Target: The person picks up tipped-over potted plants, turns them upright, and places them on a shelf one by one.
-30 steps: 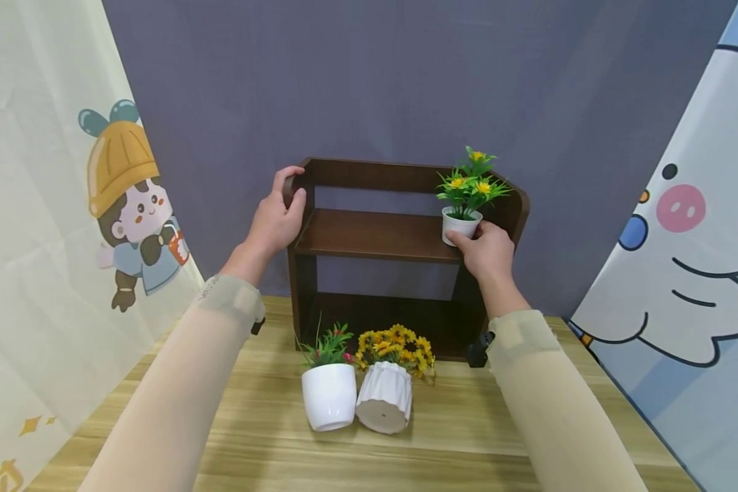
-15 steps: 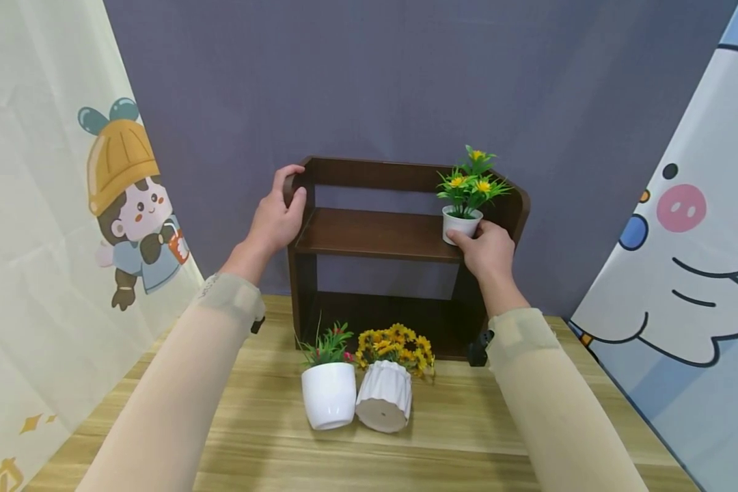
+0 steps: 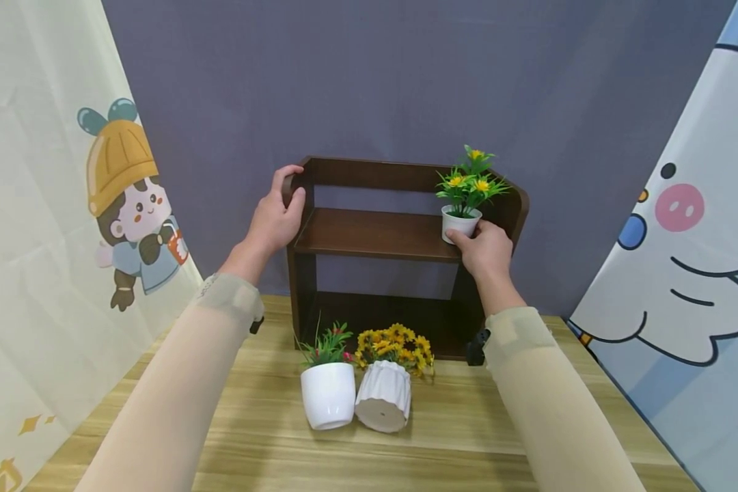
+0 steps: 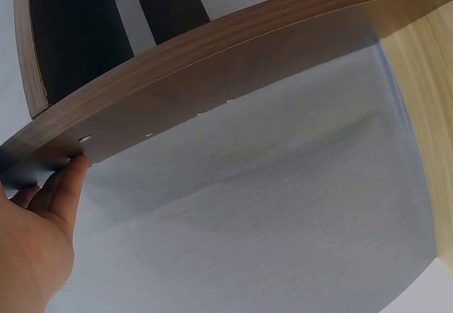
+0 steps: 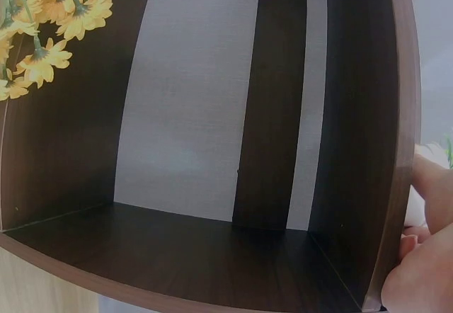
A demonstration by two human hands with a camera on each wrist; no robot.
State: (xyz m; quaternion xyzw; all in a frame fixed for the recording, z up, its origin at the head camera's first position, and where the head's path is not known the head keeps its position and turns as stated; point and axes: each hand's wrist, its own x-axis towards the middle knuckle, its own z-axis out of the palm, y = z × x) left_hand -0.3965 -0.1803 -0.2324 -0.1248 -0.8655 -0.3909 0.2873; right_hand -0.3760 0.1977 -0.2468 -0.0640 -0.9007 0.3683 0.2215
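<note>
A dark brown two-tier wooden shelf [image 3: 369,232] stands on the table. My left hand [image 3: 275,219] grips the upper part of its left side panel, thumb at the front edge and fingers round the outside; fingertips lie against the panel's outer face in the left wrist view. At the right end of the upper board, my right hand [image 3: 488,251] holds a small white flowerpot [image 3: 457,220] with green leaves and yellow flowers [image 3: 467,183]. Its thumb presses the pot's front while the other fingers are partly hidden behind it. The pot is upright.
On the wood-grain table [image 3: 443,437], before the shelf, a glossy white pot [image 3: 329,396] with a red-flowered plant leans beside a ribbed white pot [image 3: 384,393] lying tipped, its base toward me and yellow daisies [image 3: 396,342] toward the shelf. A grey cloth [image 3: 369,75] hangs behind.
</note>
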